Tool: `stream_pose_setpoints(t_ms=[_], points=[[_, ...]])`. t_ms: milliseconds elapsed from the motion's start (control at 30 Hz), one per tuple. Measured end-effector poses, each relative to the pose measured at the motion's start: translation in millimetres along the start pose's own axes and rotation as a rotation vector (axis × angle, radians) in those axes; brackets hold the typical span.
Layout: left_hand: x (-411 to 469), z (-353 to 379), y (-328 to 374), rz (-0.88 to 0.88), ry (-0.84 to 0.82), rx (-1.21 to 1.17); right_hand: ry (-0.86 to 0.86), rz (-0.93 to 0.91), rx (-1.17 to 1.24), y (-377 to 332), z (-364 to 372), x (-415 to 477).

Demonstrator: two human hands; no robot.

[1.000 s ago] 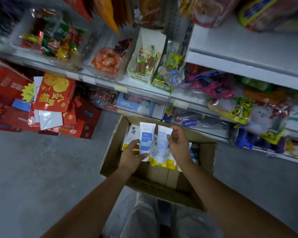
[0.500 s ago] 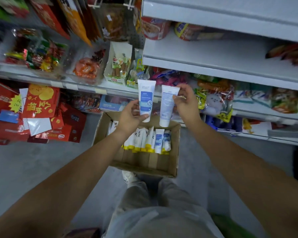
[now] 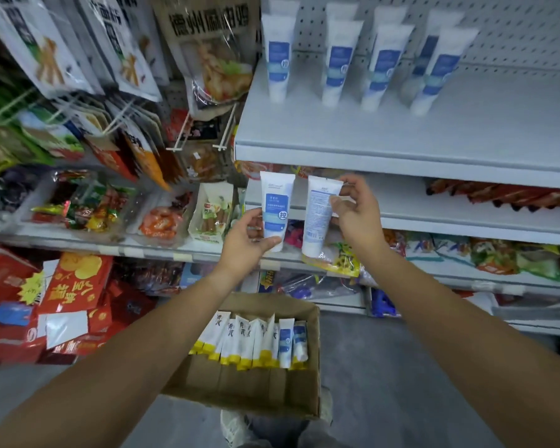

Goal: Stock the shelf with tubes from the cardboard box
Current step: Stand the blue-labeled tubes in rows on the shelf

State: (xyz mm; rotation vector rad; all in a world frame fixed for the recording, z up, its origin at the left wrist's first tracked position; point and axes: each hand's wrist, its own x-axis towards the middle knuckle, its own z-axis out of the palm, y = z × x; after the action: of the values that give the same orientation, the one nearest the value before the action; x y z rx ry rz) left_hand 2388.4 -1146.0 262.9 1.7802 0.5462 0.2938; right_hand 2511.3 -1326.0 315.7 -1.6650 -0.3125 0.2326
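A view from head height looking down at a shop aisle. In the centre of the frame the person's two bare arms reach forward, each holding one white tube upright, cap end down. The left grip [image 3: 244, 240], a bare hand, is curled round the lower part of a blue-labelled tube [image 3: 276, 205] whose front faces the camera. The right grip [image 3: 358, 215], the other hand, pinches a second tube [image 3: 319, 215] between thumb and fingertips near its flat top, printed back toward the camera. The two tubes are just beside each other and both are in the air below the front edge of the white shelf [image 3: 401, 130] that fills the upper right of the frame. On that shelf a row of matching stocked tubes [image 3: 337, 59] already stands cap down against the pegboard at the back, some with another tube behind them. The front of the shelf and its right side are bare. In the lower centre, on the floor by the person's feet, sits the open cardboard box [image 3: 256, 392]. It holds a row of remaining tubes [image 3: 256, 341], most with yellow caps, two blue-labelled at the row's right end. The job looks partly done: one row is placed, two tubes are on their way, and many are left in the box.
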Motion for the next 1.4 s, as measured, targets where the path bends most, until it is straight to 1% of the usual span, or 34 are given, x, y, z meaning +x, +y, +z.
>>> stream_pose_setpoints(t_ms=[233, 400, 667, 833, 967, 1233, 1400], points=[[39.8, -7.0, 52.1, 0.087, 0.027, -0.028, -0.013, -0.063, 0.013, -42.2, -8.7, 33.0], [67.9, -18.0, 80.1, 0.15, 0.017, -0.037, 0.026, -0.122, 0.011, -70.6, -7.6, 54.5], [94.0, -31.1, 127.7, 0.212, 0.025, -0.096, 0.053, -0.201, 0.06, -112.1, -3.2, 81.8], [114.6, -28.8, 152.4, 0.228, 0.026, -0.062, 0.064, -0.243, 0.063, -129.3, -8.3, 98.1], [136.3, -24.9, 160.6, 0.289, 0.058, -0.005, 0.079, -0.278, 0.069, -140.2, -12.3, 113.1], [177.5, -16.3, 152.1, 0.265, 0.11, -0.014, 0.064, -0.301, 0.101, -142.4, -19.3, 144.7], [191.3, -12.9, 145.1, 0.257, 0.106, -0.015, 0.06, -0.292, 0.106, -141.6, -22.1, 155.9]])
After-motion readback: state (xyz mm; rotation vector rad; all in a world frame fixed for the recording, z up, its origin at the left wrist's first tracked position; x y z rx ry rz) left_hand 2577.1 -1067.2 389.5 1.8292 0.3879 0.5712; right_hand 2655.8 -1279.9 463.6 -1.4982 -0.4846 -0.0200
